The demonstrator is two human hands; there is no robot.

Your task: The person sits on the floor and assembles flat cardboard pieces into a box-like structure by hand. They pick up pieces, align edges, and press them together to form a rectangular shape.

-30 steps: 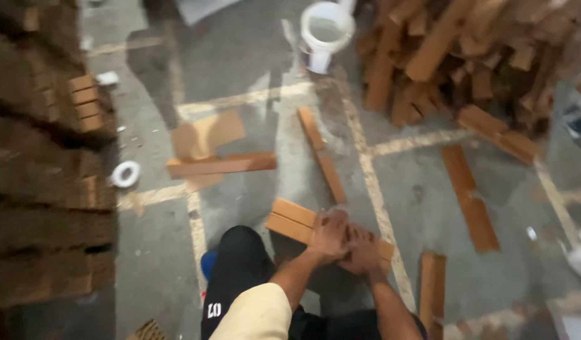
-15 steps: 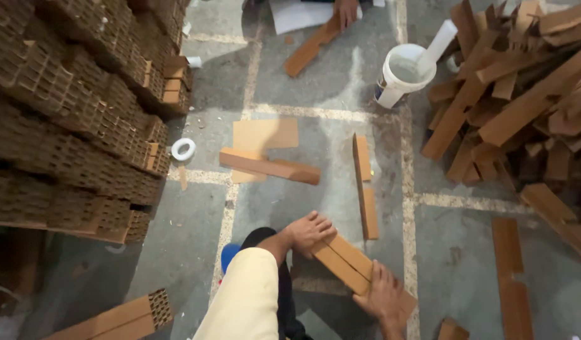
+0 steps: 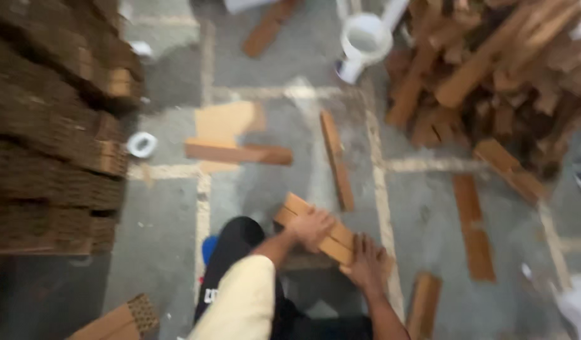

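The left hand (image 3: 312,228), which half a second before rested near the knee, had closed over the wooden blocks (image 3: 315,228) on the concrete floor (image 3: 422,208). The right hand (image 3: 366,264) gripped their lower end, so both hands now held the bundle.

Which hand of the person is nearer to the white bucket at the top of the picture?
The left hand. It rests on the upper part of the wooden blocks, below the white bucket. The right hand lies lower on the same blocks, farther from the bucket.
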